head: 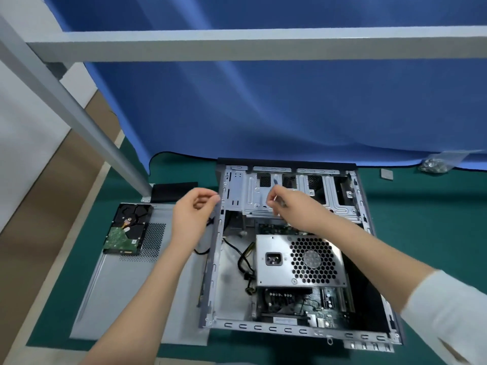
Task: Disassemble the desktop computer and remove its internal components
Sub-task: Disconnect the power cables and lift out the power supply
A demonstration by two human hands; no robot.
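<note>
Desktop case point(290, 246) lies on its side, open face up, on the green surface point(421, 233); both hands work over its far end.

Right hand point(287, 206) hovers over the drive cage point(276, 191), fingers curled around a thin tool, probably a screwdriver point(276, 183), tip pointing away into the cage. Likely a cage screw is the target.

Left hand point(193, 209) sits at the case's left edge, level with the right hand; thumb and forefinger are pinched together. Possibly on a small screw; too small to tell.

Power supply point(300, 259) rests just nearer than the right wrist, tilted, cables trailing, so seemingly unfastened. Motherboard point(303, 304) lies nearer still.

Hard drive point(129, 229) is already out, left of the left forearm, lying on the removed side panel point(126, 299).
</note>
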